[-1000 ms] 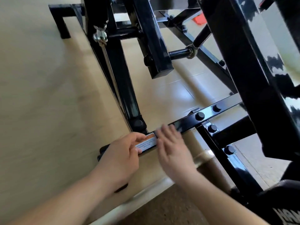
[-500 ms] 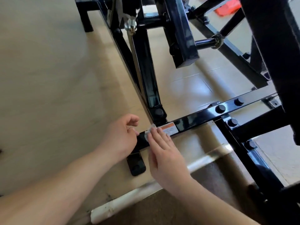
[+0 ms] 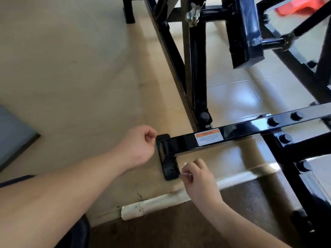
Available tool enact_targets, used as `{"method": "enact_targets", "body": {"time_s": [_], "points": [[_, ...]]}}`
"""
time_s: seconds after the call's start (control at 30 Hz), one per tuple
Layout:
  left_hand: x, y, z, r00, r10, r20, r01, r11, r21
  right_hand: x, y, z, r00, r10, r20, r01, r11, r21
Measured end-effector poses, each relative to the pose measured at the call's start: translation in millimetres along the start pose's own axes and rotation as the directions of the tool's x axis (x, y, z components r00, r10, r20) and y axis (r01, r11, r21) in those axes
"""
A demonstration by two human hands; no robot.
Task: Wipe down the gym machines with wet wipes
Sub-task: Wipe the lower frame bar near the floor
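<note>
The right hand (image 3: 198, 178) is pinching a small pale wipe (image 3: 185, 174) between thumb and fingertips, and is holding it against the near right edge of the foot (image 3: 168, 169) at the left end of the machine's low black bar (image 3: 238, 134); only a scrap of the wipe is showing, so I cannot tell how it is folded; the left hand (image 3: 138, 146) is lying clenched just left of the bar's end, with nothing visible in it; the step in hand is looking like the wiping of the foot, low by the floor (image 3: 71, 68); doing it well is probably calling for opening the wipe out wider, so that more than a fingertip's patch is cleaning at once, then working round the foot's edges and up onto the bar's end; the label (image 3: 208, 137) to the right is likely wanting lighter strokes, so that its corners are not lifting
</note>
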State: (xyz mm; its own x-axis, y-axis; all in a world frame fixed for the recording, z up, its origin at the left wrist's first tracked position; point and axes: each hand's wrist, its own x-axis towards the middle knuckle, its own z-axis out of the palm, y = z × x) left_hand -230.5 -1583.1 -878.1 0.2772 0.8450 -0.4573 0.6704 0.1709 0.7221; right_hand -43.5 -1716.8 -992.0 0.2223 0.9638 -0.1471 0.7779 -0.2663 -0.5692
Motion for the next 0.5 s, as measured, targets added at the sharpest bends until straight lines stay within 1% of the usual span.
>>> {"method": "enact_targets", "body": {"time_s": [0.07,0.13,0.17,0.23,0.27,0.3,0.33,0.37,0.43,0.5], "points": [[-8,-11,6,0.995,-0.014,0.097,0.002,0.992,0.127,10,6,16,0.998,0.067,0.020,-0.067,0.998,-0.022],[-16,-24,13,0.972,-0.055,0.230,-0.008,0.964,0.264,14,2,36,0.999,0.035,0.009,-0.035,0.999,0.017],[-18,-29,16,0.951,-0.088,0.297,-0.012,0.947,0.320,13,0,44,1.000,-0.007,0.003,0.007,1.000,0.022],[-23,-37,20,0.911,-0.147,0.386,-0.016,0.921,0.388,7,-1,56,0.988,-0.153,0.003,0.153,0.985,-0.073],[-24,-39,21,0.896,-0.162,0.413,-0.023,0.913,0.407,3,2,58,0.969,-0.245,0.012,0.245,0.960,-0.133],[-25,-40,22,0.886,-0.171,0.431,-0.030,0.907,0.421,-2,5,59,0.951,-0.307,0.047,0.310,0.937,-0.161],[-26,-40,22,0.881,-0.170,0.442,-0.042,0.902,0.430,-8,9,59,0.941,-0.327,0.087,0.337,0.926,-0.168],[-25,-40,22,0.880,-0.169,0.445,-0.050,0.897,0.439,-14,13,57,0.944,-0.308,0.118,0.325,0.932,-0.160],[-22,-41,21,0.880,-0.172,0.443,-0.053,0.891,0.451,-17,23,54,0.966,-0.225,0.130,0.243,0.958,-0.149],[-20,-43,19,0.883,-0.177,0.436,-0.049,0.887,0.460,-15,23,51,0.976,-0.170,0.138,0.194,0.963,-0.189]]}}
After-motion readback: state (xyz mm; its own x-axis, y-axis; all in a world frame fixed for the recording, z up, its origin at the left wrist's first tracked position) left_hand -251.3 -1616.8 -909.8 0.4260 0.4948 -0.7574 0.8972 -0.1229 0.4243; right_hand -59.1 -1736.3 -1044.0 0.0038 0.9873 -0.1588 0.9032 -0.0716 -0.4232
